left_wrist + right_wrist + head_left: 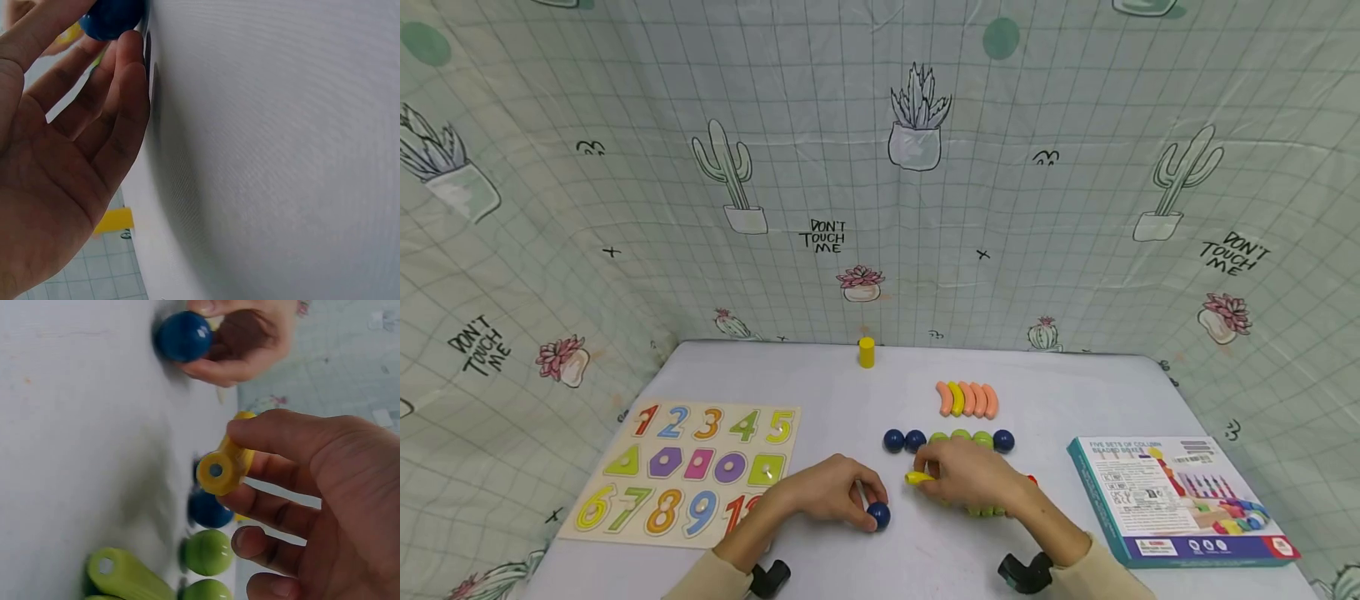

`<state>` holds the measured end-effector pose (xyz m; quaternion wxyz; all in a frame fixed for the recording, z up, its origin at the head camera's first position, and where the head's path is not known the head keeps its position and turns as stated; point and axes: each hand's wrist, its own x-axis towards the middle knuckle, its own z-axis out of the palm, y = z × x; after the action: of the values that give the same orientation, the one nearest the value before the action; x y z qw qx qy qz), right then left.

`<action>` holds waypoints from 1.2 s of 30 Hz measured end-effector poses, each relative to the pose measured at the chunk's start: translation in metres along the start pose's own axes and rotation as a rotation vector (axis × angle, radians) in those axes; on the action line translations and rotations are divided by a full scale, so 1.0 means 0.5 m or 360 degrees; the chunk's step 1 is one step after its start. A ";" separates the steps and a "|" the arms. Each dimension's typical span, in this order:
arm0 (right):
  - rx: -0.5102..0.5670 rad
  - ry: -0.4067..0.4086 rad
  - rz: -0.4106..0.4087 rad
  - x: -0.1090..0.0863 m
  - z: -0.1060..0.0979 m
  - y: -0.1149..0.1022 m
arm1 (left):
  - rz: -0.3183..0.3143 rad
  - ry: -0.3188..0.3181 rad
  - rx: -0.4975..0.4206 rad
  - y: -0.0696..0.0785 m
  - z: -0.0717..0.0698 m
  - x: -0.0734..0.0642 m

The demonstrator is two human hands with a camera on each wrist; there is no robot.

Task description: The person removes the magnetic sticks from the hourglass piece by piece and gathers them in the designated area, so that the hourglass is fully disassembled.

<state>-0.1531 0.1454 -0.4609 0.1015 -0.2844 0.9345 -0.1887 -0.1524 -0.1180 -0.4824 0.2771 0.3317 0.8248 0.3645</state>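
My left hand point(831, 492) holds a glossy dark blue ball point(882, 516) between thumb and fingertips, low over the white table. My right hand point(966, 475) pinches a small yellow curved piece point(917, 477) between thumb and fingers. The right wrist view shows that yellow piece's round end, with a grey disc at its centre, facing the camera. Just beyond the right hand runs a row of balls: two blue balls point(904, 441), three green balls point(961, 435) and another blue ball point(1003, 441). Green elongated pieces point(131, 575) lie below this hand, partly hidden by it in the head view.
Behind the balls lie several pink curved pieces point(980, 400) with a yellow curved one point(957, 398) among them. A yellow cylinder point(867, 352) stands at the back edge. At left is a number and shape board point(715, 421); at right, a flat toy box point(1180, 500).
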 end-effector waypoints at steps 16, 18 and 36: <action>0.0384 0.0361 0.0316 0.003 -0.122 0.098 | -0.0043 0.0185 -0.0021 0.003 -0.026 -0.013; 0.0438 0.0361 0.0366 0.006 -0.128 0.123 | -0.0054 0.0271 -0.0006 0.003 -0.035 -0.014; 0.0265 0.0222 0.0959 0.031 -0.112 0.277 | -0.0234 0.0716 0.0245 -0.025 -0.046 0.028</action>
<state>-0.2508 0.2593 -0.4683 0.1114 0.0281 0.9627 -0.2451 -0.1814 -0.1237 -0.4821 0.0862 0.2015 0.9130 0.3442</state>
